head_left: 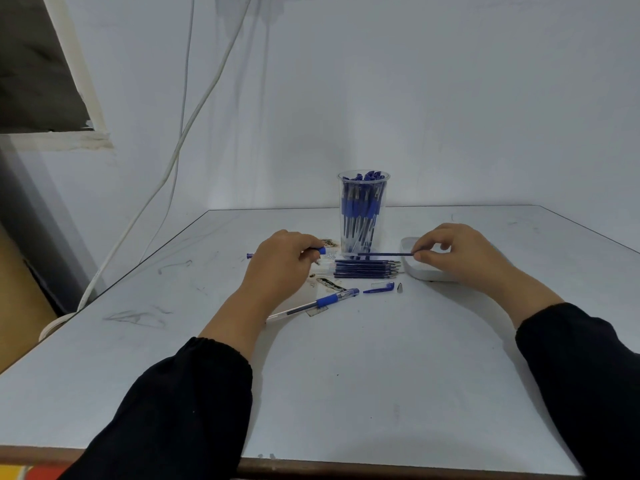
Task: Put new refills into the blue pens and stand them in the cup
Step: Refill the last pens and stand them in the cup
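Nearest us, near mid-table, a pen [313, 304] lies; our left hand [280, 263] grips a barrel [320, 250], right hand [450, 252] pinches a refill [384, 254] before the cup [363, 213]. Misaligned, the refill could jam.

On the worktop [346, 375] the cup [363, 213] stands at the back with pens in it. Before it lies a row of refills [367, 268], the tray [426, 268] to their right. Nearer, a pen [311, 304] lies left of a cap [378, 288].
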The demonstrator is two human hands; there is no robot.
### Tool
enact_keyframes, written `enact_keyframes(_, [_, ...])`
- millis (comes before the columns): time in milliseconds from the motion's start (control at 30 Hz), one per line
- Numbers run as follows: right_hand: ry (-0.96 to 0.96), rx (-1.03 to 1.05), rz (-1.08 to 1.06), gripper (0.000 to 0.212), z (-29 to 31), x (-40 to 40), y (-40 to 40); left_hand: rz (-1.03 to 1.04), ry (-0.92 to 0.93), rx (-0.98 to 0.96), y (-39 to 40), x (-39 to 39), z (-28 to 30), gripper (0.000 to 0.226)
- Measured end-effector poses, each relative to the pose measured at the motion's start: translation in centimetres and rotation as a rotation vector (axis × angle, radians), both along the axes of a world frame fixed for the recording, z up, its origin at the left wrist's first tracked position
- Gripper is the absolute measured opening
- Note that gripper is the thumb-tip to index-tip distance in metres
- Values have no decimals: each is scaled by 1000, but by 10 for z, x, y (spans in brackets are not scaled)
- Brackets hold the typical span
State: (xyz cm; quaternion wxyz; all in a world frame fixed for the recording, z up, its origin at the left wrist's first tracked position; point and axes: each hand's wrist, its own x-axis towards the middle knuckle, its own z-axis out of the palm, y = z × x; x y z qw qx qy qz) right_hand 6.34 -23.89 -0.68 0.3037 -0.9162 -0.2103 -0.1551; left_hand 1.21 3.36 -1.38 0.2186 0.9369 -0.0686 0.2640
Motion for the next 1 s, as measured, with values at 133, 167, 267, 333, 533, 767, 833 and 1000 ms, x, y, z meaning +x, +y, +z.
enact_keyframes(133, [-11, -21, -76, 5, -5, 4, -1, 26, -3, -5, 2, 0, 1, 26])
enact_keyframes(167, [-24, -40, -86, 5, -6, 4, 2, 24, 1, -3, 1, 0, 1, 26])
enact_keyframes(267, [-60, -123, -88, 7, -9, 3, 14, 13, 7, 21, -1, 1, 0, 26])
enact_keyframes(333, [-77, -164, -114, 8, -11, 5, 22, 11, 12, 26, -2, 1, 0, 26])
enact_keyframes(533, [-101, -208, -181, 15, -15, 14, 42, 5, 22, 51, -5, 2, 0, 26])
enact_keyframes(767, [-66, -253, -227, 17, -16, 20, 46, 5, 20, 57, -5, 3, 0, 26])
enact_keyframes(833, [-60, -275, -238, 17, -17, 20, 46, 6, 16, 53, -5, 4, 0, 26])
enact_keyframes(1000, [-51, -287, -244, 19, -18, 19, 46, 9, 24, 65, -5, 5, -1, 26])
